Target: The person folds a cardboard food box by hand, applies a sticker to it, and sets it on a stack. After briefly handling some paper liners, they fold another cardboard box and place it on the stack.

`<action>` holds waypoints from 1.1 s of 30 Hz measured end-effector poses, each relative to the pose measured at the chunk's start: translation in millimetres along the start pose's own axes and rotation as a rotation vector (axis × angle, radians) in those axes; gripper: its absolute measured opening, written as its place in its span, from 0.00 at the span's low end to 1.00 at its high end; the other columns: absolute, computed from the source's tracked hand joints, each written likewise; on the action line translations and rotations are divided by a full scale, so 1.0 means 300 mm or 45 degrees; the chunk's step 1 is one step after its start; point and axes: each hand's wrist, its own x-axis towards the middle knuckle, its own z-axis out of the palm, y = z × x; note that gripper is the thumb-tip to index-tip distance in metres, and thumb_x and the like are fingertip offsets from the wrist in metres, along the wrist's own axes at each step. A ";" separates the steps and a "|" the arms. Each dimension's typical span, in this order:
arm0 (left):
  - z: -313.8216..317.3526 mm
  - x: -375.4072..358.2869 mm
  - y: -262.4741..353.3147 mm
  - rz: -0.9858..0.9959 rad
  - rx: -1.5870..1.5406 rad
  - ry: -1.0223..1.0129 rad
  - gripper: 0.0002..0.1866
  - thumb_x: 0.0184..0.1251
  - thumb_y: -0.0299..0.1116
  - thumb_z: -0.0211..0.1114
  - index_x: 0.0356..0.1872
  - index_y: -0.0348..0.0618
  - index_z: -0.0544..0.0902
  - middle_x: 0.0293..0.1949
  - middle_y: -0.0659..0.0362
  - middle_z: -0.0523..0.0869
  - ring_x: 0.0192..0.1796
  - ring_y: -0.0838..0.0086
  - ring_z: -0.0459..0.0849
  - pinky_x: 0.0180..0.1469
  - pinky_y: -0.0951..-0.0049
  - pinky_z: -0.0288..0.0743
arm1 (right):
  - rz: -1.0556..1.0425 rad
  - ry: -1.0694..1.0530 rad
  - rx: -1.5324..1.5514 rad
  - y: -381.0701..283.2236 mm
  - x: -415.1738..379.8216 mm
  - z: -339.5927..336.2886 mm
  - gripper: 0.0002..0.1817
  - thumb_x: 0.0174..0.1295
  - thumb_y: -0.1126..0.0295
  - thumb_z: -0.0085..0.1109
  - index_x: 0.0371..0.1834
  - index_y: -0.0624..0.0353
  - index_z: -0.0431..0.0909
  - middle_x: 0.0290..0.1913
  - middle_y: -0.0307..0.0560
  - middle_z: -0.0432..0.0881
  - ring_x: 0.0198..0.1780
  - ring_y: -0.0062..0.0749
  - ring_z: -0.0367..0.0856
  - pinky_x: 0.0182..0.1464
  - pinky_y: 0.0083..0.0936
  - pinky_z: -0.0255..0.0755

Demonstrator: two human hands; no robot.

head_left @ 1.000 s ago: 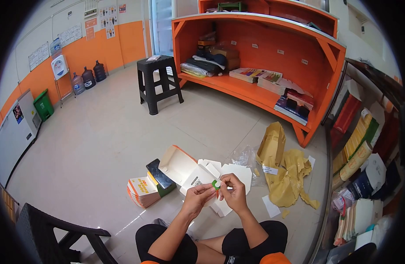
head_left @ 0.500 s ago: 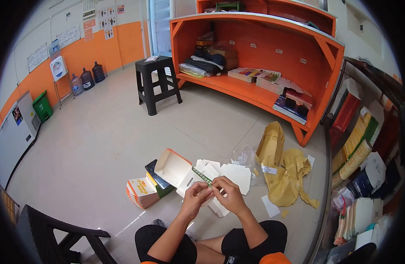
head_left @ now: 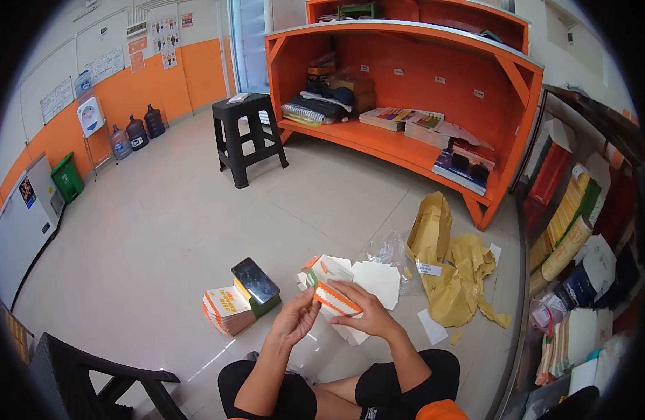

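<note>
A partly folded paper food box (head_left: 338,299), printed orange, green and white with a zigzag edge, is between my hands. With fingers pinched, my left hand (head_left: 297,320) grips its left end. My right hand (head_left: 368,313) is curled round the right side, fingers over the top. Behind and beneath it, flat white cardboard pieces (head_left: 378,283) lie on the floor. To the left sits a stack of flattened printed boxes (head_left: 228,308), with a dark phone (head_left: 256,281) resting on the boxes there.
Torn brown wrapping paper (head_left: 459,287) and clear plastic (head_left: 387,250) lie to the right. A black stool (head_left: 247,133) stands ahead, before an orange shelf (head_left: 399,143). Another black stool (head_left: 91,364) is at lower left. Packed goods (head_left: 567,280) line the right side.
The box has been turned over and lowered: its open white inside faced me before, and its orange and green printed outside shows now. My right hand has spread over it. The phone is now uncovered.
</note>
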 end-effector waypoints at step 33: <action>0.073 -0.041 -0.001 0.346 1.049 0.012 0.13 0.69 0.34 0.61 0.47 0.35 0.75 0.37 0.56 0.84 0.34 0.69 0.88 0.28 0.82 0.80 | 0.413 0.265 0.513 0.136 -0.025 -0.014 0.13 0.61 0.66 0.64 0.42 0.63 0.82 0.16 0.28 0.66 0.20 0.11 0.57 0.22 0.13 0.53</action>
